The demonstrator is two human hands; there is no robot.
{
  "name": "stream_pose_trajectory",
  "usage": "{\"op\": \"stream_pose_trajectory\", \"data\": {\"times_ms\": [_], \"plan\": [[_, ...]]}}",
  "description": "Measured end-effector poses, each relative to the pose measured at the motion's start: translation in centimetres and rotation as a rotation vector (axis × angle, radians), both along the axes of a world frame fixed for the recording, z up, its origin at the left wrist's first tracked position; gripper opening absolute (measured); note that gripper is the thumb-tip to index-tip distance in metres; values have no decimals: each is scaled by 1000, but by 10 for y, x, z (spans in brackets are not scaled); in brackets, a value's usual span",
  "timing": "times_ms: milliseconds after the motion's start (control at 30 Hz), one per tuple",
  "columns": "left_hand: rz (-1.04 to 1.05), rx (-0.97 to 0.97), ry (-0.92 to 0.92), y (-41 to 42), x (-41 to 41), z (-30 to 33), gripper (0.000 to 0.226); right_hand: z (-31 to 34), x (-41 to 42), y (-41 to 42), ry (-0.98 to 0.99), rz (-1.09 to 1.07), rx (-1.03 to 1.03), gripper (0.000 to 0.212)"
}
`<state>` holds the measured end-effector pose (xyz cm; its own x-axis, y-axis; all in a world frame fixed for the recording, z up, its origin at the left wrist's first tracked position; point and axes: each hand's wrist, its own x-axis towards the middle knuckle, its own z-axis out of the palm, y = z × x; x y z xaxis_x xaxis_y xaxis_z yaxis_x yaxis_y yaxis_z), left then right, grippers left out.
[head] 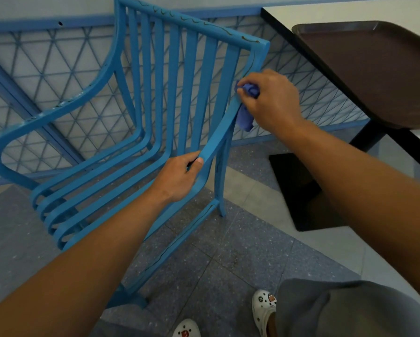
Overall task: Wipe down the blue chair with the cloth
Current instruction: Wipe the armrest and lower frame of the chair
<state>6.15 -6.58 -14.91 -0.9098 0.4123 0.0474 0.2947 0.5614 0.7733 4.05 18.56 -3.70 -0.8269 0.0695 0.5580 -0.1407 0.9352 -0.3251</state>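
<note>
The blue slatted metal chair [141, 98] stands on the tiled floor with its back toward a blue lattice railing. My right hand [269, 100] grips a bunched blue-purple cloth [246, 110] and holds it against the upper part of the chair's right armrest, just below the backrest corner. Part of the cloth hangs down behind the armrest. My left hand [179, 176] grips the same armrest lower down, near its front bend, thumb on top and fingers curled under.
A table [299, 13] with a black edge stands at the right, carrying a dark brown tray [364, 69]; its black pedestal base [301, 190] sits on the floor close to the chair's right leg. The blue lattice railing [58, 69] runs behind. My white clogs [263, 307] are below.
</note>
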Motion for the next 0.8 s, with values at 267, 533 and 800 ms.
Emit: {"op": "stream_pose_trajectory", "data": {"times_ms": [267,533,800], "plan": [[6,13,11,1,1,3,31,-46,35,-31,-154,162,59,27],[20,-22,10,0,0,1,33,-3,2,4,-8,50,21,28],[11,-2,-1,2,2,3,31,-52,32,-26,-131,180,1,25]]}}
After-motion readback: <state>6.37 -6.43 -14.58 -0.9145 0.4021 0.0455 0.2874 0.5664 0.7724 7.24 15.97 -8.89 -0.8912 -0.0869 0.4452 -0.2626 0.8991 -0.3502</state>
